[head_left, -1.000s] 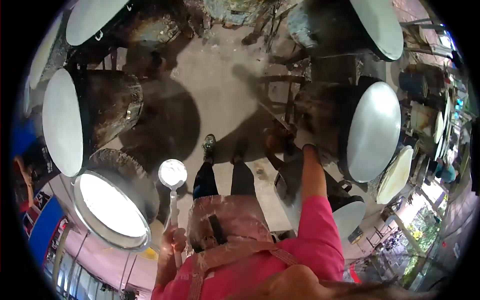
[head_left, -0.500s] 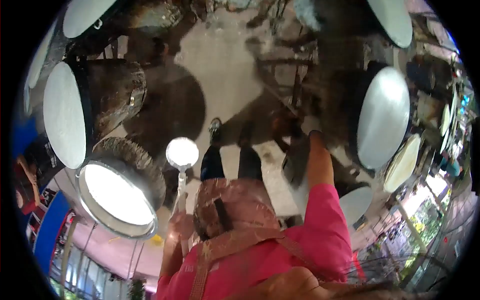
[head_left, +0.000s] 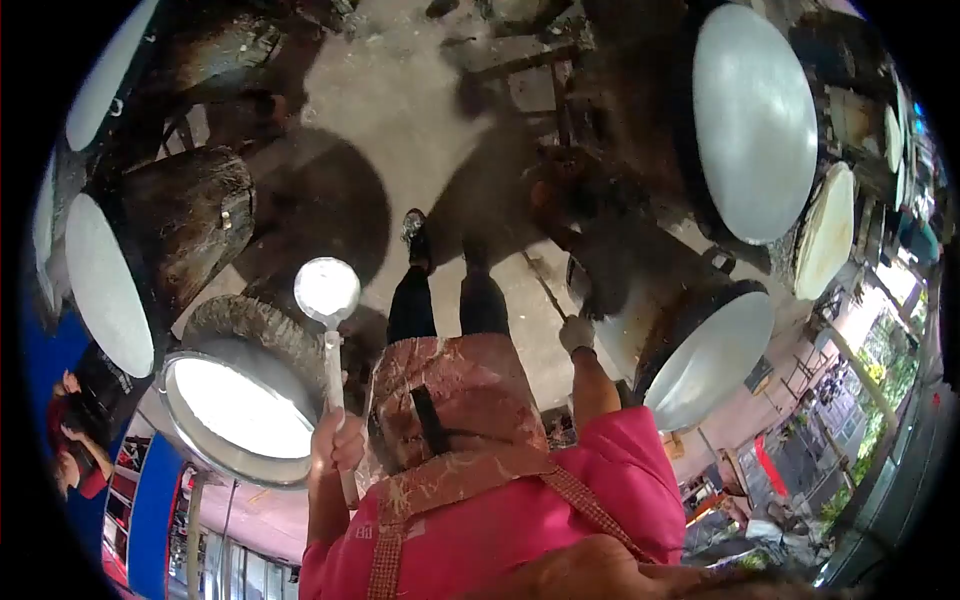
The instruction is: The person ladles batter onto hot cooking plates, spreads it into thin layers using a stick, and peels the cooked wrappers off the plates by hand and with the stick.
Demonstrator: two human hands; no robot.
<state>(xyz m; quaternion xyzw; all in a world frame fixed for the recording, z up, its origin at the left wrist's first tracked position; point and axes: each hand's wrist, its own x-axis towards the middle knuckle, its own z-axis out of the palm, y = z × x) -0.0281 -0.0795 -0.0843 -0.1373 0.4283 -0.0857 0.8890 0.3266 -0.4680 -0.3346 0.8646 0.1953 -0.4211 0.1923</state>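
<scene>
My left hand (head_left: 338,440) is wrapped round the handle of a ladle (head_left: 328,290), whose round bowl is full of white stuff and points forward. Beside it on the left stands a metal pot (head_left: 240,410) with bright white contents. My right hand (head_left: 577,334) is closed round the near end of a thin dark stick (head_left: 543,282), which slants forward and left toward the floor. Right of that hand is a dark-sided drum with a pale round top (head_left: 712,362).
Another drum with a big pale top (head_left: 755,125) stands at the front right. A similar drum (head_left: 108,285) is at the left. A person (head_left: 78,440) is at the far left, by a blue panel (head_left: 158,510). Pale floor (head_left: 420,130) lies between the drums.
My right hand has come back toward my body, and the stick in it now shows clearly. The view has turned, shifting the drums. The ladle remains in my left hand.
</scene>
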